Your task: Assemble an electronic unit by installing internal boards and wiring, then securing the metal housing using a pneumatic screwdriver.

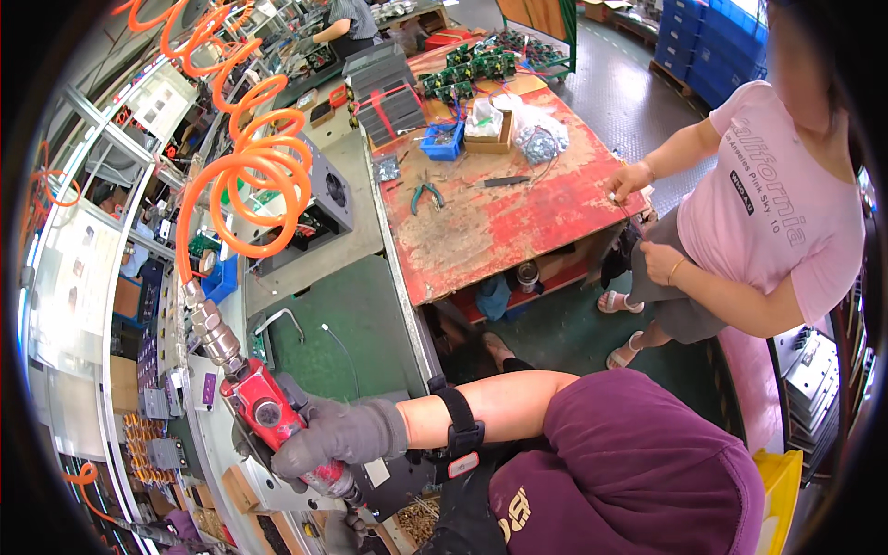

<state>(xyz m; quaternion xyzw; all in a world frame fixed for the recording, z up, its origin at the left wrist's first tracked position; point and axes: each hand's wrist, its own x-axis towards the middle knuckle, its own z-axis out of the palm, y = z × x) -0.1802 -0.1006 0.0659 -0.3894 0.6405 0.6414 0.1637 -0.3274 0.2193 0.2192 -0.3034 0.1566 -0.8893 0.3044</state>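
My right hand (338,435), in a grey glove, is wrapped round a red air screwdriver (262,404). The tool slants, its dark nose pointing toward the lower middle of the view. A metal coupling (215,335) joins its back end to a coiled orange air hose (242,199). Under the nose lies a dark grey metal panel (403,483) with a small white label. Near the lower edge, just beyond the nose, a bit of grey glove shows my left hand (344,532). Its fingers are mostly hidden, so what it holds cannot be made out.
A worn red table (481,222) holds pliers (427,196), a blue bin (442,141) and green circuit boards (472,72). Another person (758,213) stands at its right, handling something thin. A green mat (338,324) covers the bench. Loose screws (418,520) lie near the lower edge.
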